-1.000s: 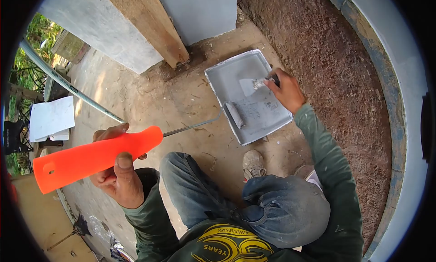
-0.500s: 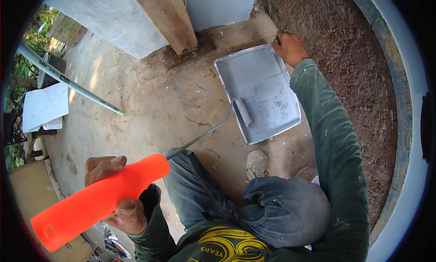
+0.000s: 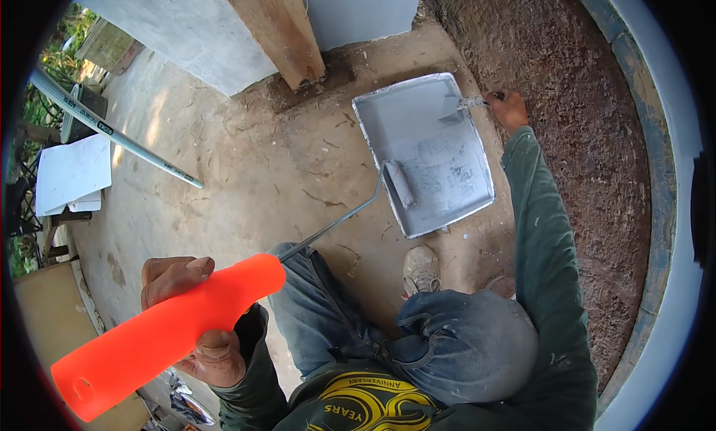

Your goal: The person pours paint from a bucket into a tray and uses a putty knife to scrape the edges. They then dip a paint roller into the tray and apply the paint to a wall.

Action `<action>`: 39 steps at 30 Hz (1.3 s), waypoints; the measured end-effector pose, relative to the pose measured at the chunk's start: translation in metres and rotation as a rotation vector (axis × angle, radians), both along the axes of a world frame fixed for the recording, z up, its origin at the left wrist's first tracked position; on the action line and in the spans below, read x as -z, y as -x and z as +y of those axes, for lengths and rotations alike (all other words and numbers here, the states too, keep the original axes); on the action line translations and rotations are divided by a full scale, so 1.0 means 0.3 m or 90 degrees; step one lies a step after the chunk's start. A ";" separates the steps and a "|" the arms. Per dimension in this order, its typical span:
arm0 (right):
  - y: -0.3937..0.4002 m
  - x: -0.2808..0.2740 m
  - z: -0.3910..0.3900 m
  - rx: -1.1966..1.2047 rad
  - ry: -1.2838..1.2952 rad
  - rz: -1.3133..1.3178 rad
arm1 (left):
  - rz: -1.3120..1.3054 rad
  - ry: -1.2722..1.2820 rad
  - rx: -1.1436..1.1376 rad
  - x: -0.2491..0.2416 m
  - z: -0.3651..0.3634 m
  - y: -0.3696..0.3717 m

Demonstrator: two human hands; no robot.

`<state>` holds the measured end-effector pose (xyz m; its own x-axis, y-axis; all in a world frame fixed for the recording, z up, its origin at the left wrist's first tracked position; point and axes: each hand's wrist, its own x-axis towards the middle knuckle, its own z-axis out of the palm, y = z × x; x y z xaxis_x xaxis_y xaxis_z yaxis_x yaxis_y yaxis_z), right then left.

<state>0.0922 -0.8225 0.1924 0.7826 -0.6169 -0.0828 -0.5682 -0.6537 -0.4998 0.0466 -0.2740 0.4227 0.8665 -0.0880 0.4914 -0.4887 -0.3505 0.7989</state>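
My left hand (image 3: 212, 356) is closed around the bright orange handle of a paint roller (image 3: 168, 330). Its thin metal rod runs to a grey-coated roller sleeve (image 3: 399, 183) resting in the paint tray (image 3: 414, 228). The tray lies on the floor with grey paint in it, pooled deeper at its far end. My right hand (image 3: 510, 110) grips the dark handle of a paintbrush (image 3: 471, 102) at the tray's right side. The brush reaches over the rim, its grey, paint-coated end at the paint.
A wooden post (image 3: 276, 32) stands against the grey wall (image 3: 179, 28) beyond the tray. Rough brown ground (image 3: 552, 80) borders the right. From the left a pale pole (image 3: 138, 147) slants over the concrete floor (image 3: 246, 185). My shoe (image 3: 421, 269) is just below the tray.
My right hand has moved right, away from the tray's rim, and the paintbrush now shows across that edge. The left hand and the roller have hardly shifted.
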 end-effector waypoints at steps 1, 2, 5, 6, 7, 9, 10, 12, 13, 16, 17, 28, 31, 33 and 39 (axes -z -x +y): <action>0.022 0.021 0.006 -0.007 0.040 -0.029 | 0.000 -0.001 0.002 -0.001 -0.005 0.001; 0.037 0.035 0.007 -0.016 0.080 -0.059 | -0.012 0.001 0.008 -0.003 -0.010 -0.001; 0.081 0.036 0.063 0.075 -0.158 -0.030 | -0.003 0.010 0.011 -0.010 -0.014 0.012; 0.085 0.034 0.080 0.076 -0.160 -0.032 | 0.023 0.022 0.011 -0.013 -0.017 0.017; 0.091 0.045 0.087 0.096 -0.210 -0.068 | 0.022 0.021 0.013 -0.015 -0.022 0.018; 0.103 0.063 0.093 0.117 -0.260 -0.103 | 0.016 0.029 -0.003 -0.017 -0.033 0.019; 0.107 0.074 0.096 0.121 -0.281 -0.110 | 0.016 0.029 -0.003 -0.018 -0.038 0.020; 0.114 0.094 0.099 0.125 -0.303 -0.117 | 0.012 0.044 -0.011 -0.019 -0.048 0.021; 0.116 0.097 0.106 0.125 -0.331 -0.129 | 0.012 0.044 -0.010 -0.018 -0.047 0.020; 0.124 0.118 0.145 0.130 -0.357 -0.159 | 0.001 0.043 0.008 -0.013 -0.043 0.019; 0.124 0.123 0.157 0.134 -0.356 -0.178 | 0.008 0.053 0.005 -0.013 -0.045 0.021; 0.119 0.117 0.243 0.135 -0.456 -0.153 | 0.002 0.060 0.023 -0.006 -0.036 0.020; 0.112 0.118 0.259 0.131 -0.461 -0.164 | 0.021 0.082 0.010 -0.008 -0.042 0.024; 0.107 0.115 0.273 0.115 -0.491 -0.162 | 0.022 0.083 0.019 -0.012 -0.046 0.024; 0.097 0.126 0.307 0.127 -0.516 -0.172 | 0.007 0.057 0.021 0.003 -0.021 0.020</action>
